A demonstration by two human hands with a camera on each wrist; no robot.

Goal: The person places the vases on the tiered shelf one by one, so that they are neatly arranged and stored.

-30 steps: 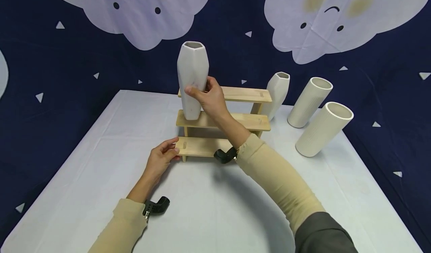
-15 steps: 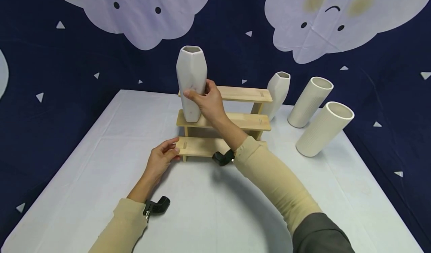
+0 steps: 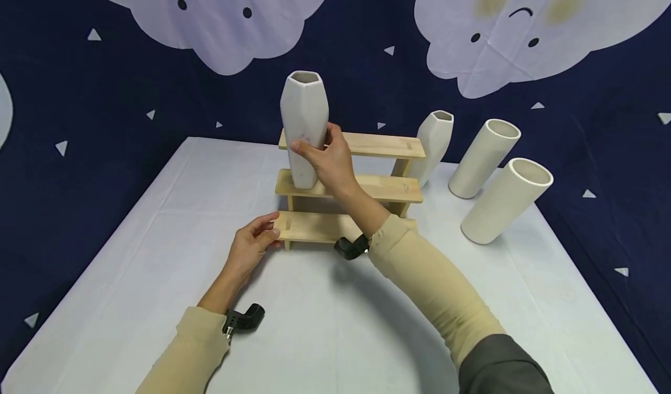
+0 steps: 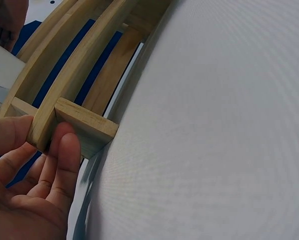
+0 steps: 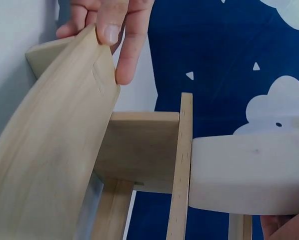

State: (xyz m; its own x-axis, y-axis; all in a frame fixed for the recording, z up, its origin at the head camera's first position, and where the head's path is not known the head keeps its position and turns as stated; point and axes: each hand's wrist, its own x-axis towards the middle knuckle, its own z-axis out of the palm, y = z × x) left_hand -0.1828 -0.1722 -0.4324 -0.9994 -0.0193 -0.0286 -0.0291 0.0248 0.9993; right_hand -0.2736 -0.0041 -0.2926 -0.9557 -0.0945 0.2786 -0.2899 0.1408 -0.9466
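Note:
My right hand (image 3: 329, 159) grips a white faceted vase (image 3: 304, 108) low on its side, thumb across the front. The vase stands upright over the left end of the middle shelf of a three-tier wooden stand (image 3: 362, 189). In the right wrist view, the base of the vase (image 5: 249, 172) is right at that shelf's surface. My left hand (image 3: 250, 243) pinches the left end of the lowest shelf. The left wrist view shows the left thumb and fingers (image 4: 67, 155) on either side of that board's end.
Behind the stand's right end is a second faceted white vase (image 3: 434, 143). Two ribbed cylindrical white vases, one farther back (image 3: 483, 158) and one nearer (image 3: 505, 201), stand to its right on the white-covered table (image 3: 335, 330). A dark blue cloud-patterned cloth (image 3: 362, 32) hangs behind.
My right hand has lowered the faceted vase slightly toward the middle shelf, then shifted it a little to the right. My left hand keeps its hold on the lowest shelf.

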